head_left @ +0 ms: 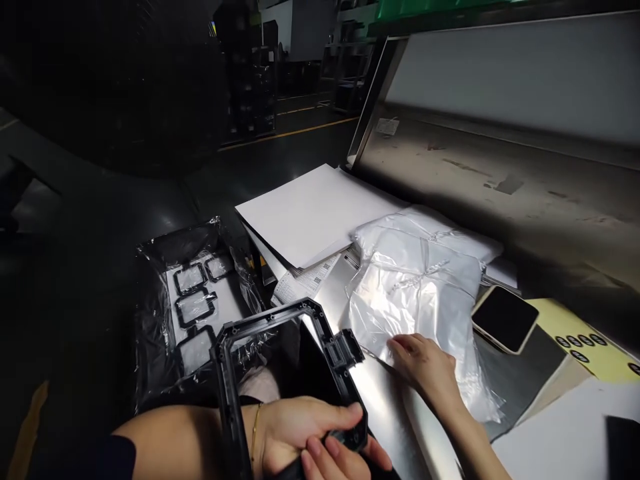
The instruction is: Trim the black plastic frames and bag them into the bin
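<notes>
Gripping a black rectangular moulded-plastic frame (227, 387) in the left hand (295, 427), forearm coming in low from the left, thumb over the lower rail, fingers (345, 460) curled beneath it and clenched. Reaching forward with the right hand (425, 363), palm down, fingers released and loosely spread, tips resting on a crinkled stack of clear plastic bags (420, 280) lying on the brushed steel tabletop (380, 393). Right of those fingertips, near but apart, a flat dark-screened white phone (505, 319).

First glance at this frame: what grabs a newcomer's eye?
The large black rectangular plastic frame gripped in the left hand at bottom centre. Right of it, the right hand rests on a bright stack of clear plastic bags on the steel bench.
</notes>
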